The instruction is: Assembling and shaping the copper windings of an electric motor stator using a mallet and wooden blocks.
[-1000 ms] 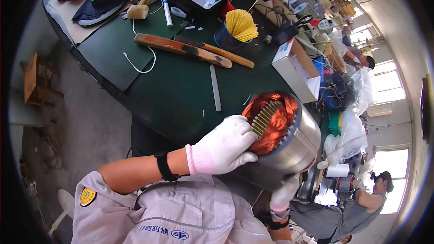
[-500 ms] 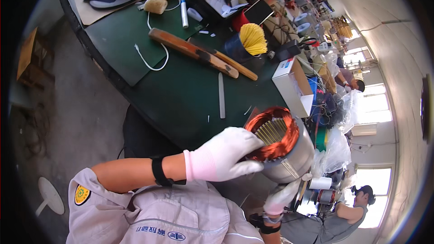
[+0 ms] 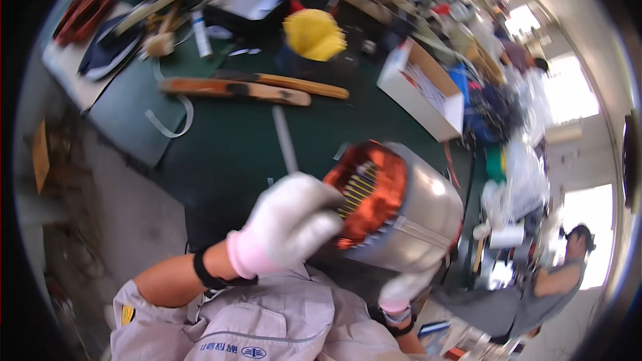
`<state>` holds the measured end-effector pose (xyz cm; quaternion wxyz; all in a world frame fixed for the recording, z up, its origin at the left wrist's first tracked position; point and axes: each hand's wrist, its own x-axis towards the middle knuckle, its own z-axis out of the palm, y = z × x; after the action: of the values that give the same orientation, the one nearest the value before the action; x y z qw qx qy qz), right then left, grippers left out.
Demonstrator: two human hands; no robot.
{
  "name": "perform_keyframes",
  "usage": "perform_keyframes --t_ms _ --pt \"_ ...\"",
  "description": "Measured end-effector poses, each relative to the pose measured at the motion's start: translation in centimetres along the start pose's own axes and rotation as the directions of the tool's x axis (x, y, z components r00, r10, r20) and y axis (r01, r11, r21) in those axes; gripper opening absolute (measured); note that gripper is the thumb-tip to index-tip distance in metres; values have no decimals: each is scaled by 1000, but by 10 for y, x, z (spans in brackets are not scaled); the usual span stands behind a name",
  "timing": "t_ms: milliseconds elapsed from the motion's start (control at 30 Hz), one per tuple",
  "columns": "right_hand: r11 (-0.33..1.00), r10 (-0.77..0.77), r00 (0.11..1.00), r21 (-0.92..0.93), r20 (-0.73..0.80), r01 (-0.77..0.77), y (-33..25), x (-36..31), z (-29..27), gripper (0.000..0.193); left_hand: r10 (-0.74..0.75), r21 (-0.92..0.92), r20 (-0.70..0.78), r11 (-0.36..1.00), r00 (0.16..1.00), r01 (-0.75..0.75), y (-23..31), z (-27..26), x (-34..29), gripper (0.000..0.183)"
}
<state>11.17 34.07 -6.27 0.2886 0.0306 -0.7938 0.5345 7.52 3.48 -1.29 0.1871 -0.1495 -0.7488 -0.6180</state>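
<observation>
A motor stator [image 3: 424,204] with a silvery metal housing is tilted over the near edge of the table, its open end turned to the left. Thick orange-red copper windings [image 3: 381,190] ring that end, and yellowish slot strips [image 3: 359,194] line the bore. My left hand [image 3: 287,220], in a white glove with a pink cuff, is curled at the left rim of the windings; motion smears its fingers. From below, my gloved right hand [image 3: 404,287] grips the lower side of the housing, with its fingertips partly hidden.
On the dark green table [image 3: 227,160] lie two wooden bars [image 3: 241,90] and a pale flat strip [image 3: 284,139]. Beyond them stands a dark cup of yellow strips [image 3: 314,35]. An open white box [image 3: 421,90] is at the right. Another person [image 3: 562,281] sits at far right.
The stator has tipped over, so its winding end now faces left rather than up, and more housing shows. My left hand has shifted left, and the whole view has swung.
</observation>
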Motion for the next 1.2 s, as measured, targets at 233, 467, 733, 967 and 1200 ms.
perform_keyframes --t_ms 233,467,733,967,1200 --pt "875 64 823 -428 564 226 19 5 -21 20 -197 175 201 971 960 163 -69 7 20 57" --pt "947 232 520 -314 822 74 12 98 -134 53 -180 285 307 954 934 90 -105 -1 10 76" --pt "387 249 882 -875 401 289 98 146 -151 39 -154 -101 404 972 902 211 -80 2 45 56" --pt "307 147 928 -908 342 286 97 145 -134 27 -252 -268 614 824 748 498 -87 -2 75 61" --pt "427 345 910 -902 230 66 12 128 -166 45 -84 -213 560 947 824 241 -97 3 78 47"
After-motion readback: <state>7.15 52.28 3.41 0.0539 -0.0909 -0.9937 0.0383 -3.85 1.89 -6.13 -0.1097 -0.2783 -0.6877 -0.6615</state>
